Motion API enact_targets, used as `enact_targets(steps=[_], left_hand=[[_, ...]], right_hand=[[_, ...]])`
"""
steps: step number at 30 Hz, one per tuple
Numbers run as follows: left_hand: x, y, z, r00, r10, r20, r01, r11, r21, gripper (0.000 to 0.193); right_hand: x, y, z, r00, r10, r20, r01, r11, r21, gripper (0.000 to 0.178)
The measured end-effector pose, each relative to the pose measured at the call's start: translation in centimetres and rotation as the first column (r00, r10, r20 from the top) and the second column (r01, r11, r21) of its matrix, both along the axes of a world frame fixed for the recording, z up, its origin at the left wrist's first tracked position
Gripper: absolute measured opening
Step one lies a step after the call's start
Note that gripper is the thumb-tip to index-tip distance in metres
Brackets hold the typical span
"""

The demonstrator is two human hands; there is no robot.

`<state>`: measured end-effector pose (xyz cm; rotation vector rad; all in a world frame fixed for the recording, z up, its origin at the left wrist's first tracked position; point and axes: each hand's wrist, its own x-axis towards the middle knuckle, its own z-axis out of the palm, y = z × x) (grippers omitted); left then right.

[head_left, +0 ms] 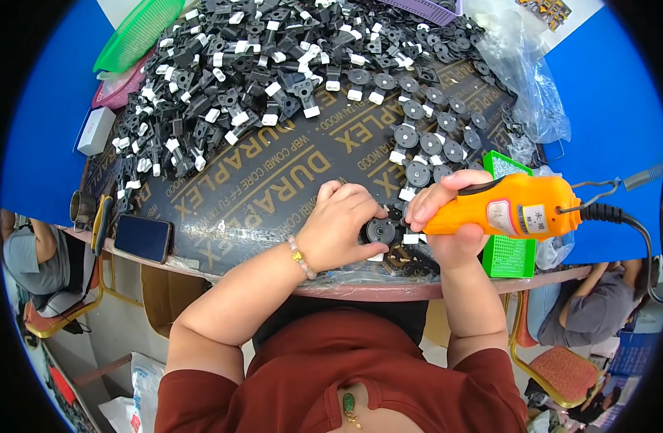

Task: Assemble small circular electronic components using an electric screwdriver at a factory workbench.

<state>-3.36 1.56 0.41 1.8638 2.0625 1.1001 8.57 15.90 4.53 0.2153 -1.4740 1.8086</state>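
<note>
My left hand point(335, 225) rests on the table, fingers and thumb closed about a small black part with a round disc point(381, 231) and a white end. My right hand point(458, 249) grips an orange electric screwdriver point(519, 206), held roughly level with its tip end toward that part. Fingers hide the driver's tip, so I cannot tell whether it touches. Just beyond my hands stand rows of similar disc-topped parts point(418, 173) with white ends. A green tray point(509, 256) holding small screws lies under and beside the screwdriver.
A big heap of black-and-white plastic parts point(252, 65) covers the table's far side. On the left are a phone point(143, 238), a metal cup point(82, 208), a white box point(97, 131) and a green basket point(140, 32). Clear plastic bags point(533, 94) and the driver's cable point(638, 231) lie right.
</note>
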Motion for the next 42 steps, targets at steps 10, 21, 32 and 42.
enact_targets(steps=[10, 21, 32, 42], left_hand=[[0.1, 0.0, -0.2, 1.0, -0.003, 0.002, 0.003, 1.0, 0.016, 0.047], [0.3, 0.3, -0.4, 1.0, 0.002, -0.006, -0.002, 0.998, 0.06, 0.043], [0.4, -0.1, 0.0, 0.998, 0.013, -0.058, -0.011, 1.0, 0.021, 0.044], [0.9, 0.6, 0.2, 0.997, -0.012, -0.07, 0.016, 0.998, 0.055, 0.046]], right_hand=[[0.0, -0.6, 0.3, 0.993, -0.029, 0.119, 0.022, 0.998, 0.064, 0.058], [0.2, -1.3, 0.1, 0.984, -0.042, 0.174, 0.043, 0.999, -0.001, 0.053], [2.7, 4.6, 2.6, 0.972, -0.233, -0.028, 0.234, 0.97, 0.065, 0.056], [12.0, 21.1, 1.8, 0.503, -0.848, 0.165, 0.788, 0.528, 0.316, 0.023]])
